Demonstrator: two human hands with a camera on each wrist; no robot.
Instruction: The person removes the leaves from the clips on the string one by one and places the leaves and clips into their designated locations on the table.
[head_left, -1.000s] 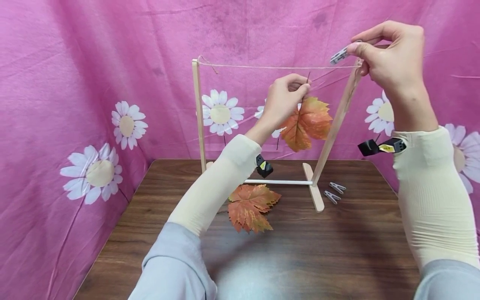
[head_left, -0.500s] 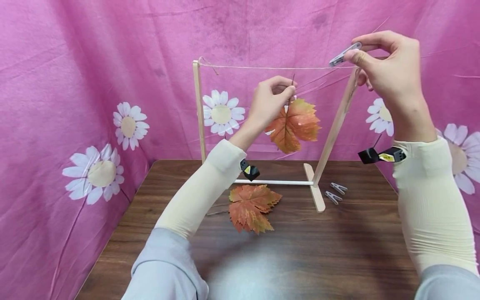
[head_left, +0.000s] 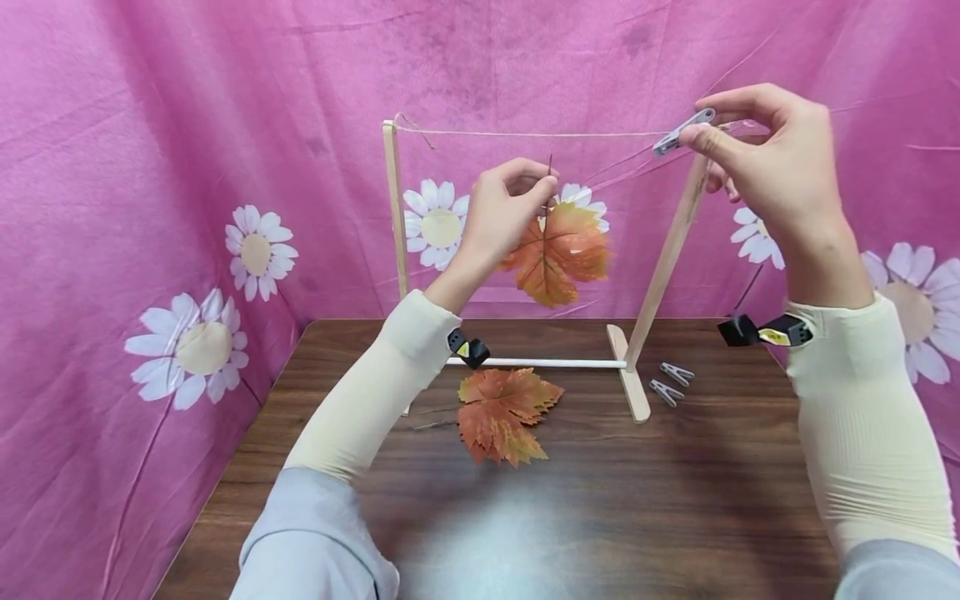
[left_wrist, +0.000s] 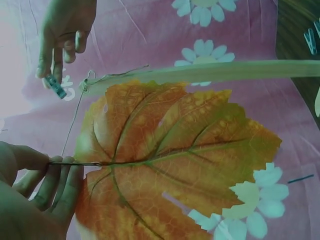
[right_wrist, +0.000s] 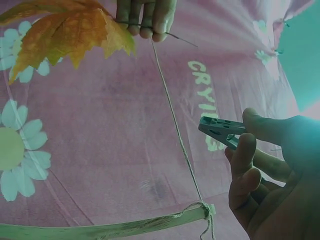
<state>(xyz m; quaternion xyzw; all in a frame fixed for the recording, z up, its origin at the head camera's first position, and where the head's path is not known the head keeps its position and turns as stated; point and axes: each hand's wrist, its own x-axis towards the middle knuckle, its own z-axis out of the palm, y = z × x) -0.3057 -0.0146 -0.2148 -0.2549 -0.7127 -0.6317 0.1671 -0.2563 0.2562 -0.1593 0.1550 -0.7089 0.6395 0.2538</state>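
Note:
My left hand (head_left: 504, 204) pinches the thin stem of an orange artificial maple leaf (head_left: 562, 252), which hangs just below the string (head_left: 517, 134). In the left wrist view that leaf (left_wrist: 170, 155) spreads out from the fingertips, its stem lying between thumb and fingers. My right hand (head_left: 783, 150) pinches a grey clothespin (head_left: 684, 132) by its handle end, near the string's right end. The right wrist view has the clothespin (right_wrist: 220, 131) between thumb and forefinger, its tip pointing toward the string and apart from it.
The string runs between two wooden posts, the right post (head_left: 667, 250) leaning outward. A white rod (head_left: 555, 364) joins the stand's feet. A second leaf (head_left: 506, 415) lies on the wooden table (head_left: 637, 500). Two clothespins (head_left: 671, 383) lie right of the stand. A pink flowered cloth hangs behind.
My left hand has carried the leaf leftward below the string. My right hand has come down a little with the clothespin, to about string height.

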